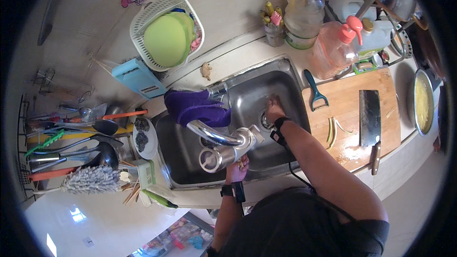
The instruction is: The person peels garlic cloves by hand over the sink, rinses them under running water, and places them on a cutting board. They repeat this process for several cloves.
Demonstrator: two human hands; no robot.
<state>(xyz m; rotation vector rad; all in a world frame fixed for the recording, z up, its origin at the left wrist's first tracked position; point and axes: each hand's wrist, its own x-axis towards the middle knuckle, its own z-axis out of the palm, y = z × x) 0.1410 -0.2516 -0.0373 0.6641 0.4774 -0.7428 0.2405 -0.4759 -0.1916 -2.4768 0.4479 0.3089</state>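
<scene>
My right hand [275, 110] is down in the right basin of a double stainless steel sink [250, 96], beside the drain strainer [265, 120], fingers spread and nothing seen in it. My left hand [237, 170] is at the sink's near side, partly behind the chrome faucet [222, 151]; its fingers are curled around something small and pale that I cannot name. A purple cloth [198, 109] hangs over the faucet's spout. On the wooden cutting board [346, 153], to the right, lie a cleaver [370, 119], a teal peeler [315, 92] and several green peel strips [333, 132].
A pump bottle [334, 48] and a large plastic bottle [303, 16] stand behind the board. A bowl of yellow shreds [423, 101] sits at the far right. Left of the sink are a white plate [151, 139], a green chili [159, 198] and hanging utensils. A ginger piece [206, 71] lies behind the sink.
</scene>
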